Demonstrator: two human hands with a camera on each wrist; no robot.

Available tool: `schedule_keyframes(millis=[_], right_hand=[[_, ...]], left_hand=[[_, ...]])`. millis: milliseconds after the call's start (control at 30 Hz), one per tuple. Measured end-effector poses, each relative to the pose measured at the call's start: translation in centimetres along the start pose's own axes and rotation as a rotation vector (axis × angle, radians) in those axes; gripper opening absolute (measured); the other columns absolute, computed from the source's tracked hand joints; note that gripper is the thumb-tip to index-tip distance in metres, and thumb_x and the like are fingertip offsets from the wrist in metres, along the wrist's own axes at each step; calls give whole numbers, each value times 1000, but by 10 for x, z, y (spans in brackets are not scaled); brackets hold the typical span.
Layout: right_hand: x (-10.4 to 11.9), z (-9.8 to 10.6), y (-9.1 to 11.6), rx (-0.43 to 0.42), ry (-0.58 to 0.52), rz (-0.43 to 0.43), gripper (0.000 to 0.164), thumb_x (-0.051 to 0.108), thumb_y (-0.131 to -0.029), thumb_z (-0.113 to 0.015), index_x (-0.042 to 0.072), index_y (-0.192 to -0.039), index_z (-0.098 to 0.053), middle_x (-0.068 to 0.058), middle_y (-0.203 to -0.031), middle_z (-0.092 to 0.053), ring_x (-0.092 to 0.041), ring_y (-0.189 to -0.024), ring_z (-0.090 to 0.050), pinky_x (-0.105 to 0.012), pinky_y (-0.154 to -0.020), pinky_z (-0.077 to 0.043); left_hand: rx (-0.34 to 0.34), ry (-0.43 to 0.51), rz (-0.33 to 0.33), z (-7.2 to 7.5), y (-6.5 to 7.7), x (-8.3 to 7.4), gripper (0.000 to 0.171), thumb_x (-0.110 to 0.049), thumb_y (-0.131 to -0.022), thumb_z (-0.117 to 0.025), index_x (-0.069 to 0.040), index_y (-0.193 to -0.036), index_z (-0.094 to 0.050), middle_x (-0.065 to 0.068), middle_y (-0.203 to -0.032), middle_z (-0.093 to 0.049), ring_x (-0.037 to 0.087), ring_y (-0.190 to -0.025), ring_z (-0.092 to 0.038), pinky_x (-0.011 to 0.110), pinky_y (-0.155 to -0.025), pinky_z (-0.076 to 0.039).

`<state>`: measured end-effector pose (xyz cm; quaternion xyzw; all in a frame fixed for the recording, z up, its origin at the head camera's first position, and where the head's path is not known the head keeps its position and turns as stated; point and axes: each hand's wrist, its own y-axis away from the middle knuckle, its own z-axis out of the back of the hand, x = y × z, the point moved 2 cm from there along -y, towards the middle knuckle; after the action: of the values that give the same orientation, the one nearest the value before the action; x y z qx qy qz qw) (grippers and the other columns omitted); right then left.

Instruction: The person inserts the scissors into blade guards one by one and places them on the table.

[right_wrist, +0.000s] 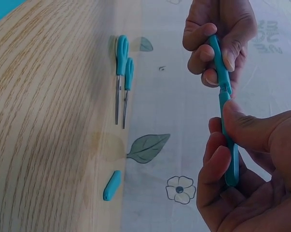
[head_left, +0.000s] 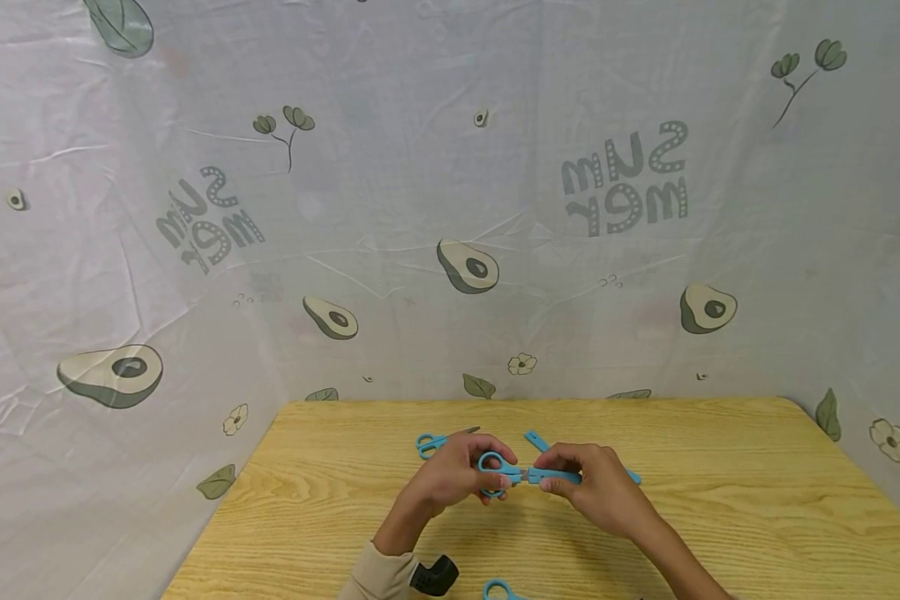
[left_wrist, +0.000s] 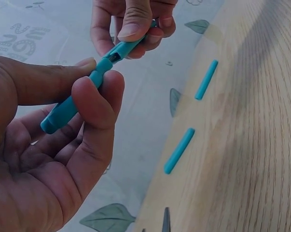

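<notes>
My left hand grips light-blue scissors by the handle loops, thumb on top. My right hand pinches a light-blue blade cover between thumb and fingers, in line with the scissors. A short strip of metal blade shows between handle and cover in the head view; the rest of the blades is hidden in the cover. Both hands are raised above the table in front of the body. In the right wrist view, the scissors handle and the cover meet end to end.
Other blue scissors lie on the wooden table behind my left hand. More scissors show at the bottom edge. Two loose blue covers lie on the tabletop. A patterned curtain borders the table's back and sides.
</notes>
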<state>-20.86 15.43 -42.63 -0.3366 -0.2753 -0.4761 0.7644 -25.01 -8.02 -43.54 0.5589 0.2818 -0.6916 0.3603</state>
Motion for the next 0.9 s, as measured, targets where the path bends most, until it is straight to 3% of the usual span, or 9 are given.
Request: schedule_keyframes(millis=[300, 900], right_hand=[[-1, -1, 1, 14, -23, -18, 11, 14, -94, -82, 18, -105, -80, 5, -100, -80, -2, -84, -70, -24, -71, -57], [-2, -11, 5, 35, -80, -19, 9, 16, -95, -82, 15, -104, -80, 4, -98, -80, -4, -86, -72, -23, -75, -60]], left_hand=[[-2, 32, 12, -2, -1, 2, 20, 6, -97, -74, 0, -116, -75, 0, -82, -70, 17, -73, -76, 23, -59, -59], [-11, 17, 35, -5, 3, 5, 19, 6, -95, -77, -4, -110, -76, 0, -80, -71, 22, -74, -77, 23, -58, -59]])
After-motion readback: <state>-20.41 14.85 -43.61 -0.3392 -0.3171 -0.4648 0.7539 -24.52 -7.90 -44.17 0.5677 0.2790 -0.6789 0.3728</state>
